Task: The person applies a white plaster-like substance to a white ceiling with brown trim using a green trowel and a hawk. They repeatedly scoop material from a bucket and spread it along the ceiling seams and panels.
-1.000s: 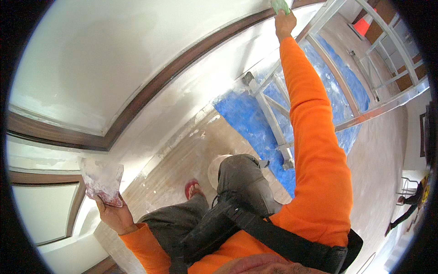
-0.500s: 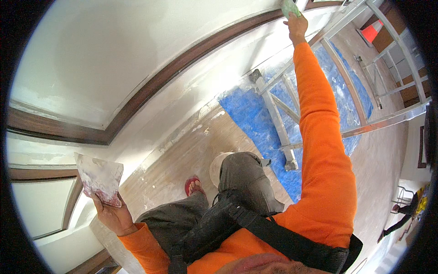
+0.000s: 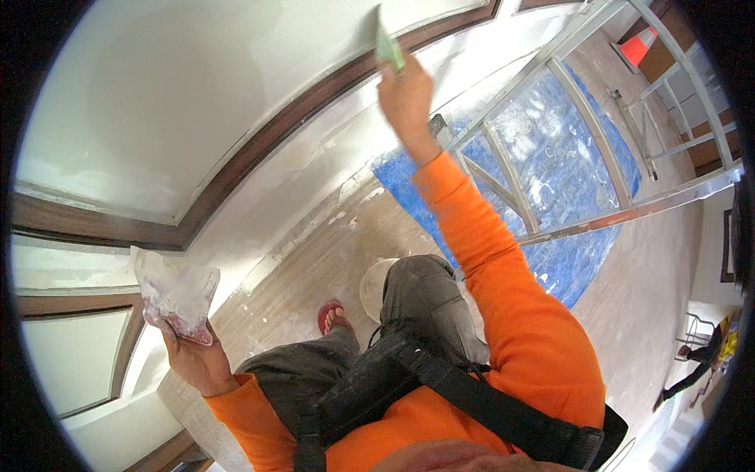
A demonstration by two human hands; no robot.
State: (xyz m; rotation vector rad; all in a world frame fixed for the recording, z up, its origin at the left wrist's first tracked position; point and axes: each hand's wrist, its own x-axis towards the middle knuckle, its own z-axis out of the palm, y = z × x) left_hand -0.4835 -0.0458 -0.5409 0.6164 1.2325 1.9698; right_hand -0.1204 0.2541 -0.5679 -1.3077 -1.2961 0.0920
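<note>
The green putty knife point(image 3: 388, 49), clamped in the right hand point(image 3: 406, 101), is best drawn flat along the white wall point(image 3: 181, 94) above the brown trim point(image 3: 259, 153); the left hand point(image 3: 191, 354) is closed on the filler-smeared hawk point(image 3: 174, 288).

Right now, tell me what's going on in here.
A person in an orange top is working on a white wall with dark wood trim. The right hand reaches up and presses a green-handled scraper against the wall. The left hand has its grip on a flat board smeared with white paste. A metal ladder stands over a blue floor sheet.
</note>
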